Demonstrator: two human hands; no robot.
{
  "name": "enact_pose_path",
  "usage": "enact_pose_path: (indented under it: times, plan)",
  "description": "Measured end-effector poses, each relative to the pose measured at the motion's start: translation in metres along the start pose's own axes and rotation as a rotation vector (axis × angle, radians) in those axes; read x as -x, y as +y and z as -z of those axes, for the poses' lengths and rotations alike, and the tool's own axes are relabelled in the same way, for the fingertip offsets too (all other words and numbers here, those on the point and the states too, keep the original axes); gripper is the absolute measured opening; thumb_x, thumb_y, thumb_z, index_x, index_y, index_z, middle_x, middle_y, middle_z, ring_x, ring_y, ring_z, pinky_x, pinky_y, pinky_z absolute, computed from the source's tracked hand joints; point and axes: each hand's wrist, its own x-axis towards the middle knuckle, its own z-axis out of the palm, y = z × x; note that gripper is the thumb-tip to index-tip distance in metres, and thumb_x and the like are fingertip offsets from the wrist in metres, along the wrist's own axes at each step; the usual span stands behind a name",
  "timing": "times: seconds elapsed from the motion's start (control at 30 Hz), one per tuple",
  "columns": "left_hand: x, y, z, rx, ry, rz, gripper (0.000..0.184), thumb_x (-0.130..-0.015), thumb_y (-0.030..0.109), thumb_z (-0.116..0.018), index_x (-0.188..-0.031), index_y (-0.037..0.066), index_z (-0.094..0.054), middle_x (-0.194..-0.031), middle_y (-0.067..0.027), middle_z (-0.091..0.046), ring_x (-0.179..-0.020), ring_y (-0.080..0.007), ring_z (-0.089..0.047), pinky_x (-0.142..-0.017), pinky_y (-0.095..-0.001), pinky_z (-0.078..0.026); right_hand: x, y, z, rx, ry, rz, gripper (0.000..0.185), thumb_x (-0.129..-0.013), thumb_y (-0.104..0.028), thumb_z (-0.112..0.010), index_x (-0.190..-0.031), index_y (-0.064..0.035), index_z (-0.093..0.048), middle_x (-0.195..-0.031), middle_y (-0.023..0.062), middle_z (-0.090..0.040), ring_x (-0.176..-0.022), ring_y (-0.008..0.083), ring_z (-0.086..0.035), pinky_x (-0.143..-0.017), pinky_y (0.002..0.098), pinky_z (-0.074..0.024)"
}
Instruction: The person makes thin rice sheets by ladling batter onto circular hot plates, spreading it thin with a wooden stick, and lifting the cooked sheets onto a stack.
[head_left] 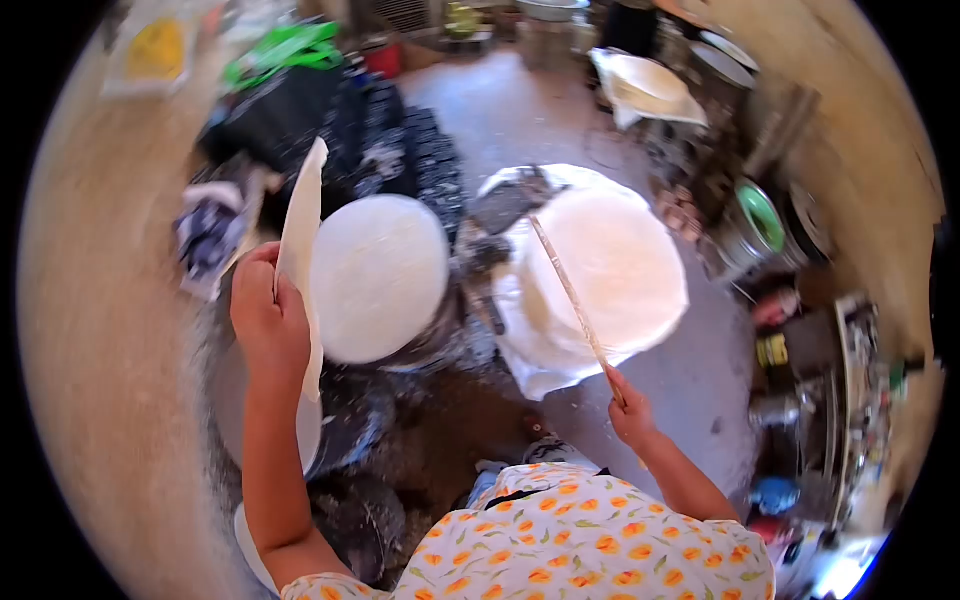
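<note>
The sheet (pixel 302 230) was thin, pale and uneven along its edge; it was held upright, nearly edge-on, left of centre. The stick (pixel 573 296) was slender and brown with pale patches; it was held slanted, far end leftward, right of centre.

White top (pixel 575 545) — orange-flowered, short-sleeved

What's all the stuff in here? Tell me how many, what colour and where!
Thin sheet: 1, cream, left
Stick: 1, light brown, right of centre
Pale disc: 1, whitish, left of centre
Big round thing: 1, cream, right of centre
Covering: 1, white, around that thing
Bag: 1, bright green, upper left
Container: 1, green inside, right side
Other things: too blurred to count, mixed colours, all around
Shirt: 1, white with orange pattern, bottom
Left hand: 1, bare, holding the sheet
Right hand: 1, bare, holding the stick
</note>
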Motion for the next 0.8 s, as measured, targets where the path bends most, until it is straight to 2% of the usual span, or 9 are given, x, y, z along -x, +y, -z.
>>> enact_pose_path:
  times: [0.13,0.2,0.23,0.27,0.4,0.43,0.5,0.7,0.8]
  plan:
    - [-0.025,0.091,-0.079,0.155,-0.015,-0.317,0.004,-0.079,-0.007,-0.046,-0.078,-0.004,-0.049,-0.1,-0.021,-0.058,-0.092,-0.0354,-0.057,-0.083,-0.0384,-0.046,0.024,0.026,0.043,-0.021,0.203,-0.196,0.061,-0.079,0.006,-0.048,-0.134,-0.0195,-0.047,-0.121,0.0157,-0.059,-0.105,0.0201,-0.06,-0.087,0.0273,-0.045]
    - [0.0,0.121,-0.137,0.264,-0.155,-0.163,0.016,-0.081,-0.002,-0.05,-0.095,-0.005,-0.058,-0.114,-0.0223,-0.057,-0.096,-0.0376,-0.059,-0.088,-0.0415,-0.047,0.039,0.046,0.062,-0.01,0.307,-0.21,0.062,-0.078,0.006,-0.048,-0.135,-0.0188,-0.047,-0.113,0.0153,-0.062,-0.091,0.018,-0.06,-0.079,0.027,-0.0459]
    - [0.008,0.13,-0.163,0.129,-0.19,-0.469,0.026,-0.083,-0.001,-0.05,-0.107,-0.008,-0.057,-0.116,-0.0236,-0.057,-0.1,-0.0383,-0.058,-0.09,-0.0425,-0.047,0.048,0.056,0.071,0.012,0.381,-0.201,0.062,-0.078,0.006,-0.049,-0.135,-0.018,-0.047,-0.106,0.015,-0.064,-0.078,0.0158,-0.06,-0.072,0.0267,-0.0468]
    - [0.023,0.143,-0.192,0.249,-0.232,-0.487,0.033,-0.084,0.0,-0.05,-0.115,-0.01,-0.053,-0.116,-0.0241,-0.057,-0.104,-0.0385,-0.057,-0.091,-0.0414,-0.047,0.055,0.06,0.077,0.008,0.405,-0.213,0.062,-0.078,0.006,-0.049,-0.135,-0.018,-0.047,-0.106,0.015,-0.064,-0.078,0.0158,-0.06,-0.072,0.0267,-0.0468]
    - [0.094,0.2,-0.293,0.654,-0.449,-0.399,0.03,-0.082,0.002,-0.054,-0.109,-0.01,-0.054,-0.112,-0.0244,-0.056,-0.104,-0.0374,-0.057,-0.091,-0.0411,-0.047,0.088,0.081,0.096,0.055,0.522,-0.342,0.062,-0.077,0.006,-0.05,-0.135,-0.0173,-0.047,-0.08,0.0087,-0.057,-0.057,0.0119,-0.041,-0.057,0.0257,-0.0399]
    - [0.113,0.2,-0.316,0.522,-0.461,-0.634,0.027,-0.08,0.002,-0.053,-0.105,-0.01,-0.055,-0.108,-0.0233,-0.055,-0.101,-0.0387,-0.057,-0.087,-0.0405,-0.048,0.092,0.088,0.098,0.053,0.561,-0.325,0.062,-0.077,0.006,-0.05,-0.135,-0.0165,-0.047,-0.074,0.0069,-0.052,-0.055,0.0112,-0.037,-0.055,0.0253,-0.0381]
    - [0.15,0.205,-0.34,0.54,-0.748,-0.463,0.027,-0.078,0.003,-0.051,-0.1,-0.011,-0.056,-0.106,-0.0229,-0.052,-0.102,-0.0393,-0.055,-0.087,-0.0412,-0.048,0.097,0.091,0.1,0.053,0.576,-0.359,0.062,-0.078,0.007,-0.049,-0.135,-0.0155,-0.047,-0.074,0.0069,-0.052,-0.056,0.0111,-0.038,-0.055,0.0254,-0.0383]
    - [0.194,0.192,-0.344,0.316,-0.761,-0.65,0.03,-0.078,0.009,-0.049,-0.101,-0.009,-0.054,-0.121,-0.0257,-0.048,-0.115,-0.0371,-0.047,-0.099,-0.0426,-0.038,0.077,0.112,0.109,0.098,0.531,-0.307,0.062,-0.078,0.009,-0.048,-0.136,-0.013,-0.046,-0.096,0.0094,-0.063,-0.058,0.0096,-0.04,-0.056,0.0254,-0.0391]
    - [0.201,0.187,-0.308,0.387,-0.88,-0.436,0.028,-0.078,0.009,-0.048,-0.098,-0.008,-0.055,-0.121,-0.0266,-0.048,-0.116,-0.0374,-0.046,-0.1,-0.0432,-0.037,0.025,0.109,0.105,0.073,0.4,-0.1,0.062,-0.079,0.01,-0.046,-0.136,-0.0106,-0.044,-0.114,0.0107,-0.063,-0.059,0.0097,-0.04,-0.056,0.0252,-0.0407]
